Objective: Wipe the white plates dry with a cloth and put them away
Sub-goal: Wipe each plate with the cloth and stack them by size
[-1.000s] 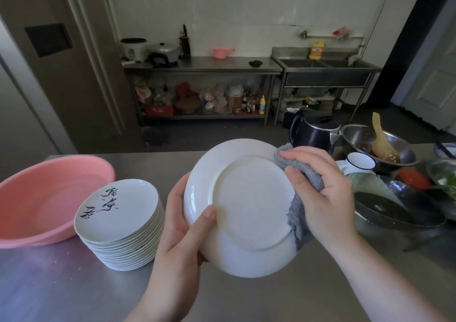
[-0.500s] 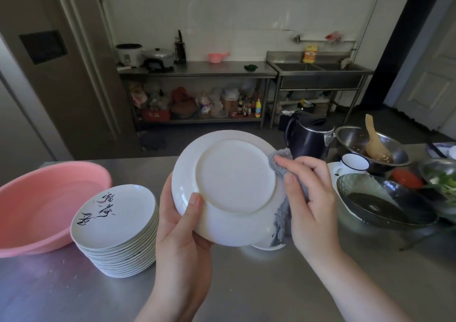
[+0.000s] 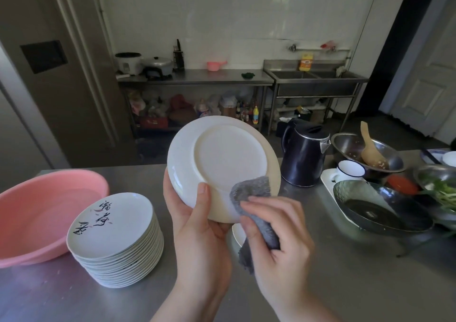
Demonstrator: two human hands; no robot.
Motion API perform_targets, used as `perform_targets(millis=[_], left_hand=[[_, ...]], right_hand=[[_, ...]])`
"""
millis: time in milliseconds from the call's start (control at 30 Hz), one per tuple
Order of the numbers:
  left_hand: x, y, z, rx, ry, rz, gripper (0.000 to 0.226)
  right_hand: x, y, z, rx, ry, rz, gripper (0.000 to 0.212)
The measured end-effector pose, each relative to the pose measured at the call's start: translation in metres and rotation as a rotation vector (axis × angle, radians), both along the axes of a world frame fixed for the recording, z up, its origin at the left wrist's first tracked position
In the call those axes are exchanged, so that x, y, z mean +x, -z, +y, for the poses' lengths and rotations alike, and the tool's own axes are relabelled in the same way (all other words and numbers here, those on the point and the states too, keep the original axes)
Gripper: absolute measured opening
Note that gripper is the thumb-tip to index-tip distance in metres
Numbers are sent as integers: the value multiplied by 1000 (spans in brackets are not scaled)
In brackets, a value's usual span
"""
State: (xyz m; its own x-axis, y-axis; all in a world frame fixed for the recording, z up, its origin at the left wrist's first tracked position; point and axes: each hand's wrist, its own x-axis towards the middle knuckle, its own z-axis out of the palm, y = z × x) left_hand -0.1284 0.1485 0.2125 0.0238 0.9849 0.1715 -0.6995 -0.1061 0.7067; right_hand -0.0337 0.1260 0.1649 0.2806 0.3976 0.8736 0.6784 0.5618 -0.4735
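Grey cloth [image 3: 256,213] in right hand [image 3: 276,242] on plate [image 3: 222,163] underside, left hand [image 3: 197,223] fingers gripping rim; stack [image 3: 116,242] on counter [image 3: 345,284] w/ more left.

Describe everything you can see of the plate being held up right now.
The plate is round, white, glossy, ceramic by its look. It is held tilted above the steel counter, underside toward the camera, showing a raised circular foot ring. The left hand grips its lower edge, thumb on the underside. The right hand presses a grey cloth against its lower right part. No chips or marks show.
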Motion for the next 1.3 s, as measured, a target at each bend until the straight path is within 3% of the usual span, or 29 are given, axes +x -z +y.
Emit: perform_targets(millis=[233, 433, 600, 700, 867, 933, 1000, 1133, 1200, 1300], left_hand=[[-4, 4, -1, 24, 98, 3, 45], [-20, 2, 8, 132, 57, 99, 53], [-36, 7, 9, 188, 185, 247, 53], [-37, 7, 6, 264, 299, 352, 53], [-32, 11, 4, 275, 360, 394, 51], [-33, 11, 5, 253, 349, 410, 47], [-34, 11, 6, 242, 325, 407, 48], [-43, 9, 10, 167, 265, 380, 49], [-46, 11, 11, 127, 260, 341, 51], [-46, 15, 9, 101, 252, 316, 54]], right_hand=[[0, 4, 2, 51, -23, -188, 13], [35, 0, 3, 4, 56, 62, 11], [62, -34, 17, -175, 19, 217, 15], [65, -63, 27, -220, -41, 28, 16], [35, -87, 35, -236, -323, -559, 11], [30, -90, 38, -244, -369, -635, 11], [35, -95, 35, -220, -336, -514, 11], [51, -93, 12, -158, -95, 19, 16], [49, -76, 1, -177, -42, 88, 17], [41, -48, -3, -213, 19, 33, 19]])
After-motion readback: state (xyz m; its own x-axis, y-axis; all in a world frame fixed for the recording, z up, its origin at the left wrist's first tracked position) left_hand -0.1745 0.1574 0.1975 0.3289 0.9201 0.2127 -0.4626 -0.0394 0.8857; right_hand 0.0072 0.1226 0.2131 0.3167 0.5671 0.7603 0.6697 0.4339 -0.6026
